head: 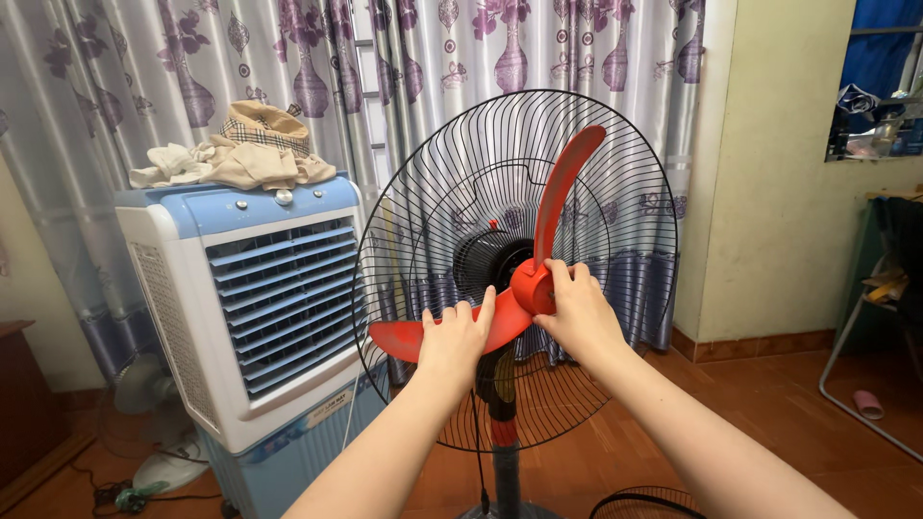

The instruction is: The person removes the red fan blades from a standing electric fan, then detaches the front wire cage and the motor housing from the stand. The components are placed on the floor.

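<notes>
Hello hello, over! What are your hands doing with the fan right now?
Left hand grips a red blade. Right hand holds the blade hub. Rear wire guard on, front of fan open. Nothing blocking.

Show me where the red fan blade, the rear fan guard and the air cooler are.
red fan blade (567,183): head view, on the upright blade's middle.
rear fan guard (630,240): head view, on the black wire grille, right side.
air cooler (279,288): head view, on its front louvres.

One head-worn view looks forward and slightly down, close to a standing fan at arm's reach (curtains behind, cooler to its left).
</notes>
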